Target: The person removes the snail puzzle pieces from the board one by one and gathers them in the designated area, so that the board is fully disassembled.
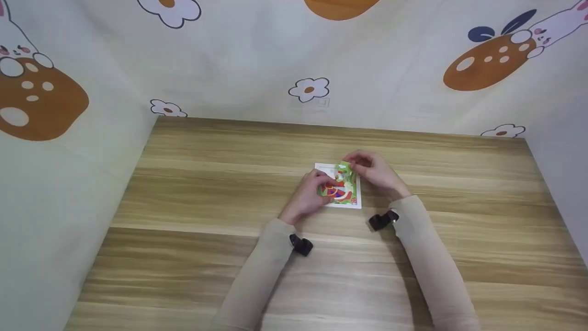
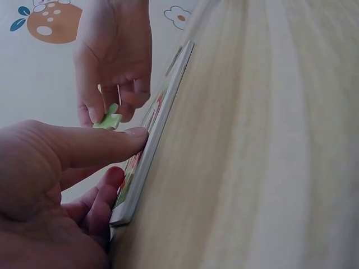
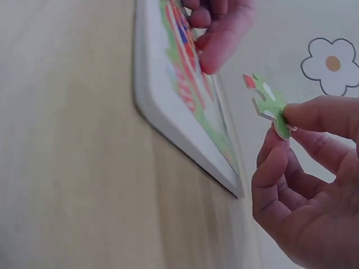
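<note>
A small jigsaw puzzle (image 1: 356, 193) with a white frame lies flat on the table. Its picture shows red, green and blue parts, and the upper left of the tray is bare white. My left hand (image 1: 308, 192) rests over the puzzle's left side, thumb near the front edge and fingertips on the picture. Between thumb and fingers, my right hand (image 1: 374, 172) pinches a green puzzle piece (image 3: 269, 106) with white patches and a red corner. That piece is raised over the far right part of the puzzle, tilted, as the right wrist view shows.
The wood-grain table (image 1: 206, 184) stretches around the puzzle on every side. Behind it stands a pale wall covering (image 1: 239, 69) with printed flowers and rabbits. Black wrist cameras (image 1: 302, 245) sit on both sleeves.
</note>
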`<state>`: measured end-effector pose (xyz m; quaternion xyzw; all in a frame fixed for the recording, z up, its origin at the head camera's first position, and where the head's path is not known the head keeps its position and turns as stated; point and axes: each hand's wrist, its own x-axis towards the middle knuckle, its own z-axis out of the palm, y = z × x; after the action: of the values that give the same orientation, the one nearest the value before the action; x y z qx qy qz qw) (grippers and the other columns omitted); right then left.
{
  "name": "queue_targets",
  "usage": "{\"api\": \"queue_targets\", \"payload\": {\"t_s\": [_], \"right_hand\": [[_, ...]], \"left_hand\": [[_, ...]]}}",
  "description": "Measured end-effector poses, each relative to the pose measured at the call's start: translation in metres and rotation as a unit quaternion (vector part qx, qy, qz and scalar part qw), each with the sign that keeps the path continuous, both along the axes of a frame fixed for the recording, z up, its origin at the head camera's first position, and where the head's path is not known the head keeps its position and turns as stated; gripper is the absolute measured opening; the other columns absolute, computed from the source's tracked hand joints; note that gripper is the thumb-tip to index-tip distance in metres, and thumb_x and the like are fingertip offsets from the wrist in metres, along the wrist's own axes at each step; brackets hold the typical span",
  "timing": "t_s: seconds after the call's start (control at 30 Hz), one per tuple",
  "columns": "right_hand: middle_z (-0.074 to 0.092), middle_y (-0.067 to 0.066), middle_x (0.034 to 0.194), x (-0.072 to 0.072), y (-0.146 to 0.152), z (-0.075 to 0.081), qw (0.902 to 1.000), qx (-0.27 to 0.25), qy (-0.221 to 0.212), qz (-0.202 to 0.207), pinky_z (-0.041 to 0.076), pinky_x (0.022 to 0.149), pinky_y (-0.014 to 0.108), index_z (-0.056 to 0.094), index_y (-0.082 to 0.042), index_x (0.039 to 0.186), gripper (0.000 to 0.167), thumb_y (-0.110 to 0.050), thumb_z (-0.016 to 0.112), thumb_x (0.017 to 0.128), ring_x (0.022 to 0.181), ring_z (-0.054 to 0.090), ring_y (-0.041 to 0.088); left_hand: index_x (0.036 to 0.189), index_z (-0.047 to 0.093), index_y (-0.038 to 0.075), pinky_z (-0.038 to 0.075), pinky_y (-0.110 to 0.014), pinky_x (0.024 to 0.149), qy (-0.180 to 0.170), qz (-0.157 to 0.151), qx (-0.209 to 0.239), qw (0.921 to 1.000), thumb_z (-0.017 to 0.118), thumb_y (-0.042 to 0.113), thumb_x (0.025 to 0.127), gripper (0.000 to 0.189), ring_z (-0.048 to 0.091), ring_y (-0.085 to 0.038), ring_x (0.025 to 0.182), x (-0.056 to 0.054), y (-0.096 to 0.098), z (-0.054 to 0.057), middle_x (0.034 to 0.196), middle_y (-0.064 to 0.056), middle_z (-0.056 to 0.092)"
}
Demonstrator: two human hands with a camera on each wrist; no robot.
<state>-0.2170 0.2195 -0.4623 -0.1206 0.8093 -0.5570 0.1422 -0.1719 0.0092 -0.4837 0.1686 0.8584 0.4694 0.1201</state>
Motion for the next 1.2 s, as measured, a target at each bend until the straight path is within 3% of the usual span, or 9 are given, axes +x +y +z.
{"api": "queue_targets", "payload": {"t_s": [0.2, 0.43, 0.67, 0.77, 0.93, 1.2], "right_hand": [[0.059, 0.015, 0.106, 0.003, 0.011, 0.005, 0.9992, -0.028, -0.021, -0.022, 0.043, 0.077, 0.026, 0.058, 0.011, 0.119, 0.027, 0.001, 0.055, 0.094, 0.092, 0.054, 0.018], [0.061, 0.013, 0.102, 0.010, 0.028, 0.012, 0.9994, -0.007, 0.011, -0.032, 0.043, 0.071, 0.023, 0.061, 0.008, 0.115, 0.024, -0.001, 0.057, 0.093, 0.087, 0.054, 0.018], [0.059, 0.011, 0.100, 0.014, 0.050, 0.010, 0.9989, 0.004, 0.020, -0.043, 0.042, 0.063, 0.022, 0.060, 0.009, 0.117, 0.026, -0.002, 0.057, 0.094, 0.079, 0.051, 0.013], [0.058, 0.011, 0.100, 0.015, 0.057, 0.011, 0.9986, 0.010, 0.012, -0.050, 0.044, 0.063, 0.023, 0.060, 0.008, 0.118, 0.026, -0.003, 0.057, 0.094, 0.080, 0.053, 0.015], [0.059, 0.012, 0.099, 0.017, 0.067, 0.012, 0.9983, 0.009, 0.005, -0.057, 0.049, 0.069, 0.024, 0.060, 0.009, 0.117, 0.026, -0.002, 0.057, 0.094, 0.083, 0.056, 0.016], [0.058, 0.014, 0.100, 0.019, 0.084, 0.006, 0.9976, 0.023, 0.020, -0.062, 0.045, 0.069, 0.021, 0.061, 0.009, 0.116, 0.025, -0.001, 0.058, 0.093, 0.084, 0.054, 0.011]], "left_hand": [[0.108, 0.072, 0.009, 0.035, -0.033, 0.093, 0.001, 0.016, -0.025, 0.9995, 0.076, 0.000, 0.073, 0.036, 0.044, -0.023, 0.108, 0.000, 0.006, 0.005, 0.111, -0.004, 0.051], [0.105, 0.074, 0.015, 0.037, -0.031, 0.084, 0.000, 0.022, -0.064, 0.9977, 0.074, 0.000, 0.077, 0.031, 0.044, -0.019, 0.097, 0.003, 0.012, 0.011, 0.101, 0.000, 0.051], [0.103, 0.074, 0.013, 0.035, -0.033, 0.085, 0.043, 0.012, -0.092, 0.9947, 0.075, 0.007, 0.079, 0.024, 0.045, -0.021, 0.096, 0.006, 0.015, 0.013, 0.101, -0.002, 0.056], [0.102, 0.074, 0.013, 0.034, -0.034, 0.086, 0.067, 0.005, -0.091, 0.9936, 0.075, 0.009, 0.080, 0.022, 0.047, -0.021, 0.095, 0.005, 0.018, 0.012, 0.102, -0.003, 0.061], [0.098, 0.074, 0.009, 0.036, -0.032, 0.081, 0.114, -0.010, -0.073, 0.9907, 0.074, 0.006, 0.080, 0.018, 0.052, -0.019, 0.086, 0.006, 0.021, 0.011, 0.088, -0.005, 0.064], [0.100, 0.074, 0.009, 0.041, -0.024, 0.076, 0.091, 0.007, -0.057, 0.9942, 0.074, 0.006, 0.080, 0.020, 0.052, -0.015, 0.084, 0.008, 0.029, 0.009, 0.088, -0.002, 0.061]]}}
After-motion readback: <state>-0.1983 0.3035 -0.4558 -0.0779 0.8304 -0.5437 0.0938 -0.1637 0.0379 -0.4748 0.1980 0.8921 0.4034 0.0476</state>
